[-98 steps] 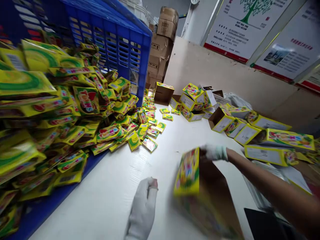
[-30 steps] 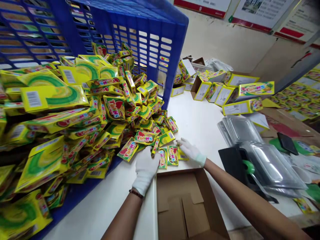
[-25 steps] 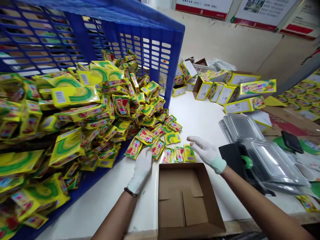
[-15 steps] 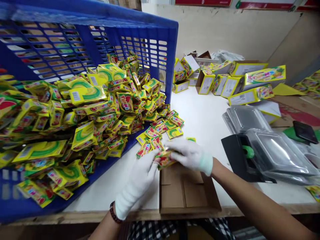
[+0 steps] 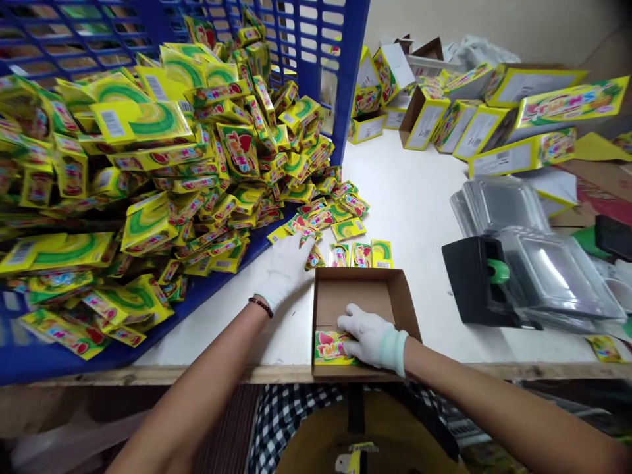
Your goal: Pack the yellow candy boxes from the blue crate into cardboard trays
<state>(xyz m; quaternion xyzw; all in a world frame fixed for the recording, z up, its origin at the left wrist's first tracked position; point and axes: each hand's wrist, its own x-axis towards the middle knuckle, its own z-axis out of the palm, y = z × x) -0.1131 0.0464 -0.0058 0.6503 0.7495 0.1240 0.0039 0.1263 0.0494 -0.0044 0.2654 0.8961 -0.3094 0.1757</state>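
My right hand (image 5: 372, 337), in a white glove, lies inside a shallow brown cardboard box (image 5: 407, 299) at the table's front edge. Its fingers are apart and rest on a small yellow candy pack (image 5: 332, 347) with a watermelon picture, flat along the box's near side; the palm hides part of it. To the left of the box, my gloved left hand (image 5: 285, 268) reaches with spread fingers onto loose candy packs (image 5: 316, 217). Its fingertips touch them. Just beyond the box's far wall, several packs (image 5: 361, 255) stand in a short row.
A blue plastic crate (image 5: 353, 79), tipped toward me, spills a big heap of candy packs at left. Yellow printed cartons (image 5: 476, 131) stand at back right. Transparent plastic trays (image 5: 553, 276) and a black tape dispenser (image 5: 469, 283) lie to the right.
The packs that both hands held together above the box now lie in it under my right hand. My left hand has moved up-left to the loose packs. The view has tilted down.
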